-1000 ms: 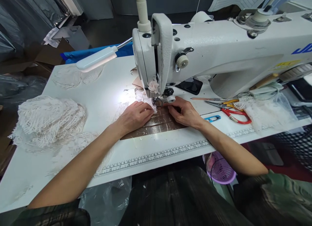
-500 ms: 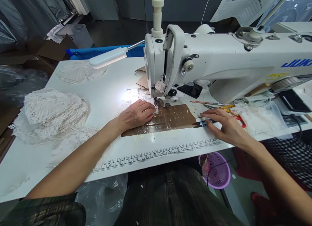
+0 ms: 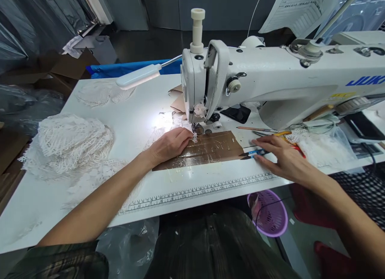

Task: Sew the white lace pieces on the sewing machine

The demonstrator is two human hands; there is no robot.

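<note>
My left hand (image 3: pixel 172 146) has its fingers drawn together at the end of a white lace strip (image 3: pixel 195 138), beside the presser foot (image 3: pixel 194 128) of the sewing machine (image 3: pixel 210 78). Its fingertips pinch the lace. A brown shiny sheet (image 3: pixel 215 150) lies flat under that hand and reaches to the right. At the sheet's right end, my right hand (image 3: pixel 279 155) has thumb and fingers around the handles of blue thread snips (image 3: pixel 255 153). The blades point left, their tips over the sheet's edge. More lace (image 3: pixel 155 134) lies behind my left wrist.
A heap of white lace pieces (image 3: pixel 70 142) lies on the left of the table, with flatter pieces (image 3: pixel 99 92) behind. A lamp (image 3: pixel 138 76) hangs over it. Right stand a phone (image 3: pixel 237 113), a pencil (image 3: pixel 255 129) and yellow-handled tool (image 3: pixel 282 133). A purple basket (image 3: pixel 282 219) stands below.
My left hand's fingers have drawn together from a flatter, more spread pose at the lace. My right hand stays at the snips, which show a little more. The view has shifted slightly.
</note>
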